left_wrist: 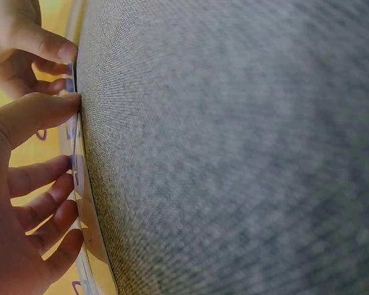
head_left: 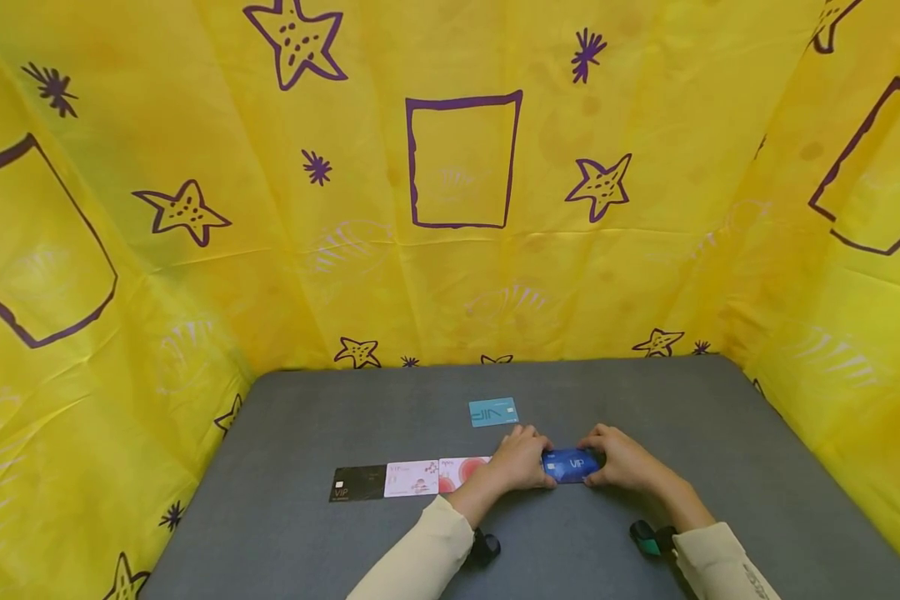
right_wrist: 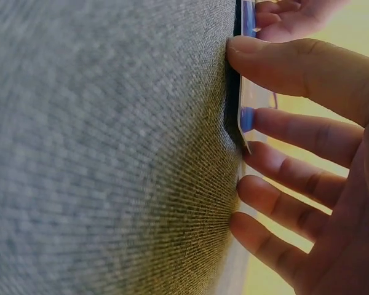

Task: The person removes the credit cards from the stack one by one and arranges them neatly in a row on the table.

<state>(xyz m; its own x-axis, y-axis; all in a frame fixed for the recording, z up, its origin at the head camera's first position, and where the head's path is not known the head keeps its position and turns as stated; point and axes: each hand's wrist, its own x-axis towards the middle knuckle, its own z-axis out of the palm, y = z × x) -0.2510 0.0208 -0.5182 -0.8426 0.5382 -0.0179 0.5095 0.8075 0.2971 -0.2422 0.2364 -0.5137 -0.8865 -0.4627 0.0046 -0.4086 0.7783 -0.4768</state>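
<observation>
A dark blue VIP card (head_left: 572,465) lies at the right end of a row of cards on the grey table, between my two hands. My right hand (head_left: 622,458) grips its right end, thumb on the near edge and fingers on the far edge. In the right wrist view, that end of the blue card (right_wrist: 248,120) looks slightly raised and bent. My left hand (head_left: 521,460) holds its left end the same way, covering part of the neighbouring pink-and-red card (head_left: 462,472). Farther left are a white-pink VIP card (head_left: 411,479) and a black VIP card (head_left: 358,483).
A light blue card (head_left: 493,412) lies alone on the grey table (head_left: 285,425), behind the row. Yellow cloth (head_left: 450,292) with purple drawings surrounds the table at the back and both sides. Dark straps (head_left: 648,537) hang below the wrists.
</observation>
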